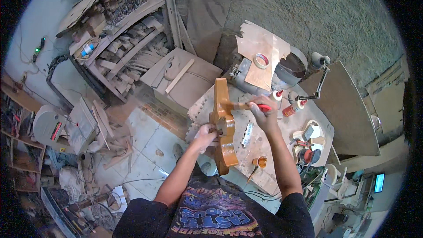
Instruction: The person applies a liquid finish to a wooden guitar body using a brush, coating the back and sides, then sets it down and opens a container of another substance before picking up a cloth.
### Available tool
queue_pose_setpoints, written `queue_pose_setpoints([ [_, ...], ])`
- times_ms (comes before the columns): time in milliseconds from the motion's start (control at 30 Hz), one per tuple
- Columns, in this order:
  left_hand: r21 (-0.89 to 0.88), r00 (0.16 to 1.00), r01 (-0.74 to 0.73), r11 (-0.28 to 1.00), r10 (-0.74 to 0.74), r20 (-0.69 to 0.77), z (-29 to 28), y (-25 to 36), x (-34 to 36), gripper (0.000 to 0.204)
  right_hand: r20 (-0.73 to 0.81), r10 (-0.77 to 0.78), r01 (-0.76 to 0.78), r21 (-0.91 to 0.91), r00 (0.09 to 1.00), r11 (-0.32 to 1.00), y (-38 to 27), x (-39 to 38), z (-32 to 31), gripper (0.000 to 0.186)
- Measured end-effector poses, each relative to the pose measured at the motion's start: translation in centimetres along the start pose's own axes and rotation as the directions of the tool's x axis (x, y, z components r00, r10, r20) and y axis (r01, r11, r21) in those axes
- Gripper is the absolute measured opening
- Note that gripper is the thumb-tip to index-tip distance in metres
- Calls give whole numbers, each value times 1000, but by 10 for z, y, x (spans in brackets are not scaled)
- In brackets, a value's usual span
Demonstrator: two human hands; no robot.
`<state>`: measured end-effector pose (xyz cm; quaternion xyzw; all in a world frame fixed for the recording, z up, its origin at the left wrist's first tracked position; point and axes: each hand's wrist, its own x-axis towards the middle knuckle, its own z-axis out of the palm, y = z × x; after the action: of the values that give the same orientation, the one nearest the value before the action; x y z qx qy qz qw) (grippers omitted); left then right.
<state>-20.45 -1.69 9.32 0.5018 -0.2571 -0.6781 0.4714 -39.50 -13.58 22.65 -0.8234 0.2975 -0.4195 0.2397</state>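
My left hand (207,136) grips the middle of a glossy orange-brown shaped wooden piece (227,150), held upright in the picture over the worktable (273,172). My right hand (260,109) is closed on a brush with a red handle (265,107), its head at the piece’s upper right side. A small white tube (248,134) lies to the right of the piece, and an orange cup (260,162) with a stick beside it sits lower down. Two red-capped bottles (291,110) stand behind my right hand.
A tape roll (261,61) lies on a wooden sheet at the back. A jointed lamp arm (318,90) and a large board (348,114) border the table’s right. Shelves of wood scraps (128,48), a machine (57,125) and loose offcuts crowd the left. Cables cross the tiled floor (145,158).
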Motion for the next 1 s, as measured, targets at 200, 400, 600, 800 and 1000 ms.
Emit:
queue_pose_setpoints([
  [200, -21, 1000, 6, 1000, -6, 6, 1, -7, 7, 23, -120, 91, -78, 106, 989, 991, -2, 4, -4, 9],
  [400, -9, 1000, 28, 1000, -28, 3, 4, 1, 2, 23, -9, 93, -92, 62, 996, 994, -3, 3, -8, 22],
  [600, 7, 1000, -8, 1000, 8, 14, 9, -5, 0, 25, -130, 115, -96, 148, 985, 984, -16, -13, -13, 24],
  [800, -52, 999, -34, 998, 33, -23, 0, -4, 8, 27, -143, 68, -43, 171, 987, 984, -32, -71, -4, 23],
  [1000, -94, 999, -15, 995, 10, -44, -9, 14, 7, 24, -51, 204, -191, 194, 978, 962, -38, -93, 5, 25],
])
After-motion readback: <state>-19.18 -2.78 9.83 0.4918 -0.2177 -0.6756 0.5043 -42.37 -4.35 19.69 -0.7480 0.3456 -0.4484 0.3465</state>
